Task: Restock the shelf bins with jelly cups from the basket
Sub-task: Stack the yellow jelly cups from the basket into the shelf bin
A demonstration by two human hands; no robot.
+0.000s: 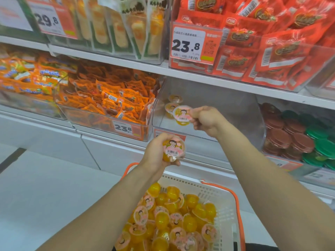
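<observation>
A white basket (226, 200) with orange handles sits below me, holding several yellow jelly cups (174, 220) with pink cartoon lids. My left hand (157, 153) grips one jelly cup (173, 149) above the basket, in front of the shelf edge. My right hand (206, 119) pinches another jelly cup (182, 115) by its rim at the mouth of a clear shelf bin (235, 109). Two jelly cups (173, 103) lie at the back left of that bin.
Left of the clear bin stands a bin of orange snack packets (108, 102). To its right is a bin of brown and green lidded cups (299, 134). The shelf above holds red packets (262, 42) and a 23.8 price tag (188, 46).
</observation>
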